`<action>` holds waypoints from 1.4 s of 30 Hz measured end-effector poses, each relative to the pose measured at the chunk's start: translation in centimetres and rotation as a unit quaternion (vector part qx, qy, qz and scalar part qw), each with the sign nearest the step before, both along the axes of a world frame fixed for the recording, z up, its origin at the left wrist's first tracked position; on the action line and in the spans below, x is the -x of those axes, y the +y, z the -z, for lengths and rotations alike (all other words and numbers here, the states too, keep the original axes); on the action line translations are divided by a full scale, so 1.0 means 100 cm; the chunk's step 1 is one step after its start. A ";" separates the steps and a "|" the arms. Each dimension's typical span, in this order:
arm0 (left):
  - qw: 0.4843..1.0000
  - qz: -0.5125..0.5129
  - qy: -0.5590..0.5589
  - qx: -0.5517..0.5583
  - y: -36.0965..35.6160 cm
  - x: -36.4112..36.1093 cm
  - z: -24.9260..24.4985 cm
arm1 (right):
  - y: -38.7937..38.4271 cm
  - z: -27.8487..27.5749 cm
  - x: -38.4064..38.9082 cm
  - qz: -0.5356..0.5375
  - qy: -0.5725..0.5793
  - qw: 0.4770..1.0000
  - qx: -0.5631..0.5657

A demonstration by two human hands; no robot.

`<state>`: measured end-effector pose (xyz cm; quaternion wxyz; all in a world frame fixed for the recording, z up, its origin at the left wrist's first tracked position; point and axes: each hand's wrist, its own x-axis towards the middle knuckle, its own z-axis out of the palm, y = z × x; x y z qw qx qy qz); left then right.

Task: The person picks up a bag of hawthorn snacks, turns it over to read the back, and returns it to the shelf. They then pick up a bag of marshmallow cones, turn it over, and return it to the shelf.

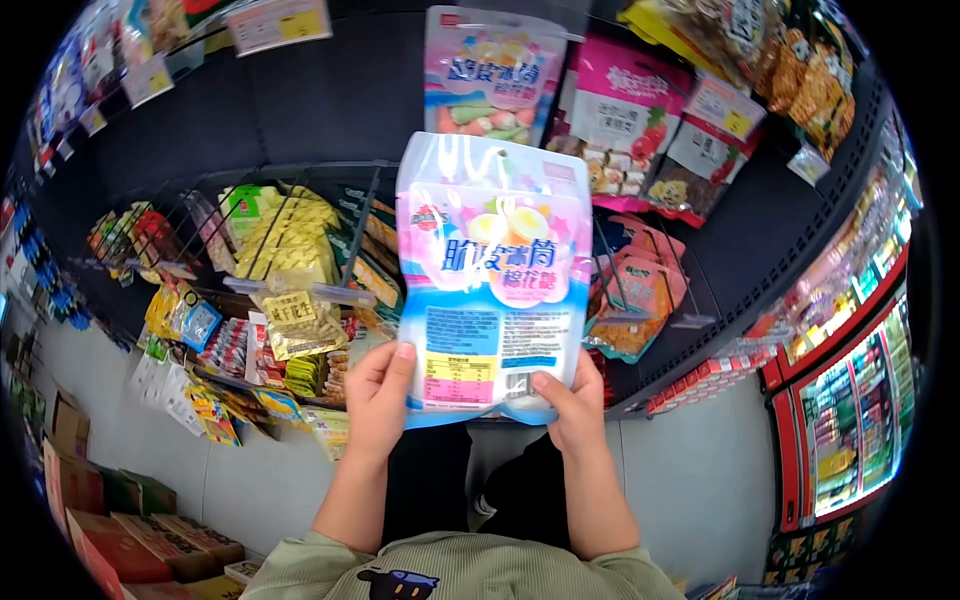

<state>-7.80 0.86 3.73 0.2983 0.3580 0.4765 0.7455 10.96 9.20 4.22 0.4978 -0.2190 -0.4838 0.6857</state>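
Observation:
I hold a large pink, white and blue snack bag (493, 270) upright in front of me with both hands. My left hand (378, 395) grips its lower left corner, thumb on the front. At the lower right corner my right hand (572, 400) pinches the bag beside the barcode. The bag's printed face with Chinese lettering is turned toward me. A matching bag (487, 75) hangs on the dark shelf wall just above it.
Dark shop shelving (330, 110) with wire dividers holds yellow snack packs (295, 240) at left and pink and orange packs (640, 120) at right. Red drinks coolers (850, 410) stand at far right. Cardboard boxes (110, 530) sit on the floor at lower left.

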 end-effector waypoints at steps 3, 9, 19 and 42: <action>0.999 0.028 -0.019 -0.010 -0.001 -0.001 -0.006 | -0.003 -0.004 0.001 0.025 -0.005 1.000 -0.009; 0.983 -0.067 0.169 -0.019 -0.009 -0.008 -0.018 | -0.013 -0.017 -0.005 0.135 -0.073 0.983 -0.102; 0.976 0.142 0.153 -0.056 -0.014 -0.061 -0.030 | -0.046 -0.032 0.004 0.230 -0.268 0.806 -0.475; 0.976 0.170 -0.131 -0.042 -0.003 -0.058 -0.036 | -0.030 -0.046 -0.030 0.223 -0.274 0.789 -0.503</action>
